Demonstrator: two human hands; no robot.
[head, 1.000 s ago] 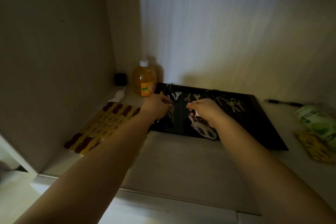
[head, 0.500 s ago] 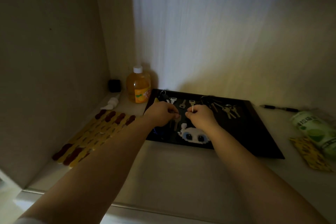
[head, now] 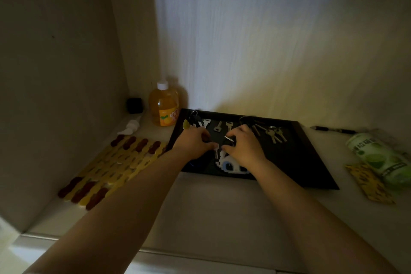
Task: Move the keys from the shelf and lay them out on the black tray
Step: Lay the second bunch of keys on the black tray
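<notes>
Both hands work over the black tray (head: pixel 311 158), which lies on the shelf (head: pixel 213 211) against its back edge, nearer the right. The left hand (head: pixel 192 143) is curled, its fingertips pinched on something small and dark above the tray's front left part; what exactly it holds cannot be told in the dim light. The right hand (head: pixel 244 148) is likewise curled, its thumb and forefinger pinched on a small metal key ring (head: pixel 229 138) just beside the left hand. Beneath and between the two hands a white pixel-pattern charm (head: pixel 230 163) with one blue eye showing lies on the tray near its front edge.

Along the tray's back edge, three single silver keys (head: pixel 219 126) lie side by side. At the back left corner sits one bunch with a ring and a yellow tag (head: pixel 191 121); towards the back right lies another bunch (head: pixel 272 132), with three or so keys fanned out, the exact count unclear.

Off the tray, one orange bottle (head: pixel 164 107) with a white cap stands at the shelf's back left, a small black cube (head: pixel 134 105) beside it, and a white pump nozzle (head: pixel 131 128) in front. A yellow and brown slatted mat (head: pixel 111 167) covers the left side. At the right edge lie one black pen (head: pixel 333 129), one green can (head: pixel 382 158) on its side, and one yellow card (head: pixel 369 182).
</notes>
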